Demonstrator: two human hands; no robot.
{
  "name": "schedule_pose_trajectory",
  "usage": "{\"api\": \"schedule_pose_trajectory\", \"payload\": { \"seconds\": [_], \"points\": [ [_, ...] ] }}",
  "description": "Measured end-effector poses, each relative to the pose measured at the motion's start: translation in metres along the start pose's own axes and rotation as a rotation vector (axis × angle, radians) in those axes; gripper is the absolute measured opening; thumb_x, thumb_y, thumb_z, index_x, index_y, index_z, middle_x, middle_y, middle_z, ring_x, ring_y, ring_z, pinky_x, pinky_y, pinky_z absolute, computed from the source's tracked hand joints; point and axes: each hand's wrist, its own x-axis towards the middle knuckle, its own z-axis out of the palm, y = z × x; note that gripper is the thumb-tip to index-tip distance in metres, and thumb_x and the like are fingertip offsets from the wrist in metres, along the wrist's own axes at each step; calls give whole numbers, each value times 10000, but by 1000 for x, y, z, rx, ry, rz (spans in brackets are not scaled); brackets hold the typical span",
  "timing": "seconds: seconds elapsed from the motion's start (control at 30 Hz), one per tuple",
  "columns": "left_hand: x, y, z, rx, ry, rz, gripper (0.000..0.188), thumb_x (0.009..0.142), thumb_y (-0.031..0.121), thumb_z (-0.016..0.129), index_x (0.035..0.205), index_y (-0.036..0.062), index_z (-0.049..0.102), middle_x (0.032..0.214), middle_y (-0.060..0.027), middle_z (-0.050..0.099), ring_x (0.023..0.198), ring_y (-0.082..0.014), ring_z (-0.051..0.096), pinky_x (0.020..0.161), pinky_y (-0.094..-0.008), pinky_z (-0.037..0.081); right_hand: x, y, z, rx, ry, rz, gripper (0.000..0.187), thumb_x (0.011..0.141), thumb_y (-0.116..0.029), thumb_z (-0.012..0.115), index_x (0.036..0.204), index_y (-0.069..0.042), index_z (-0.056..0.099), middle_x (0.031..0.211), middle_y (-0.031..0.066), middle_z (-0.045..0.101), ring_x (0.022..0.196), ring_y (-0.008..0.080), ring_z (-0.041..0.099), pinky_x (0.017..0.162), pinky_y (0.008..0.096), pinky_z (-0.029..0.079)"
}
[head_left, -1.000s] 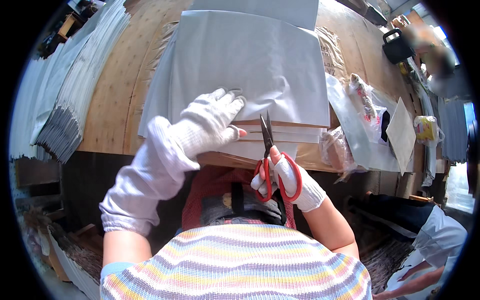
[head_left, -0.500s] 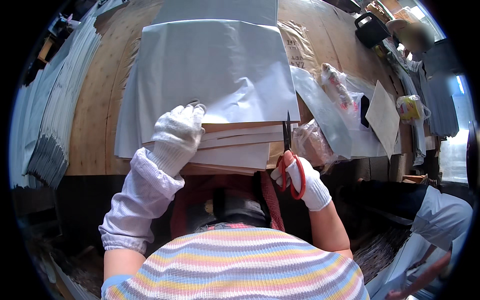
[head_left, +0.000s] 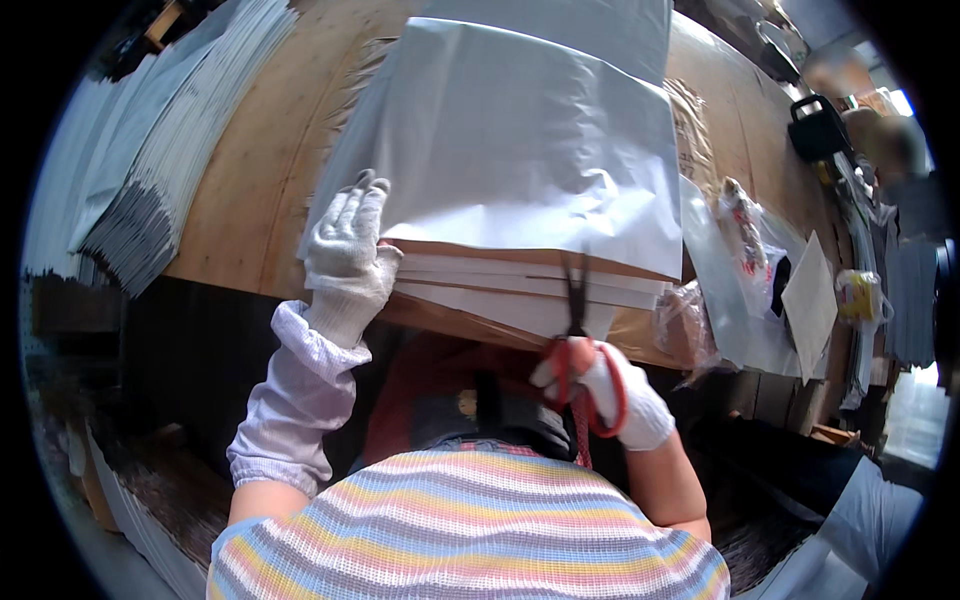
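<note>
Bare planks of a wooden table (head_left: pixel 235 205) curve across a cluttered workroom, bent by the wide lens. On its near side lies a glossy pale grey sheet (head_left: pixel 530 140), creased toward its front edge, on top of a stack of white and brown sheets (head_left: pixel 510 295) whose edges fan out below it. Red-handled scissors (head_left: pixel 577 305), blurred, point away from the person over the stack's front right part, their blades slightly parted. The right hand (head_left: pixel 640 405), in a white glove with the thumb bare at the tip, grips them by the handles. At the stack's left edge, the gloved left hand (head_left: pixel 350 245) lies flat, fingers straight and close together, its thumb beside the sheet's front corner. Just right of the stack sits a crumpled clear plastic bag (head_left: pixel 685 325); farther right are a pale diamond-shaped piece (head_left: pixel 808 300) and a yellow packet (head_left: pixel 858 297). Beyond these stands a black container (head_left: pixel 815 130) with a handle. Well apart, far left, folded sheets (head_left: pixel 165 150) form a tall pile.
</note>
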Motion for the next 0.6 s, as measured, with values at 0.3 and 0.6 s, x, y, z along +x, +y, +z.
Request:
{"api": "schedule_pose_trajectory", "payload": {
  "seconds": [0.3, 0.6],
  "points": [
    [2, -25, 3, -167, -10, 129, 717, 693, 2, 786, 1386, 78, 617, 1431, -158, 612, 1294, -366, 596, 1104, -438, 485, 112, -50, 127, -62, -197, 247, 723, 996, -716, 446, 777, -63, 664, 715, 74, 708, 608, 199, 674, 588, 326, 521],
    [4, -27, 5, -33, 15, 183, 599, 673, 71, 815, 1258, 56, 690, 1320, -165, 679, 1225, -349, 641, 1044, -437, 521, 102, -54, 136, 289, -60, 263, 493, 1005, -495, 626, 793, -50, 605, 721, 155, 700, 543, 217, 650, 516, 337, 554]
  ]
}}
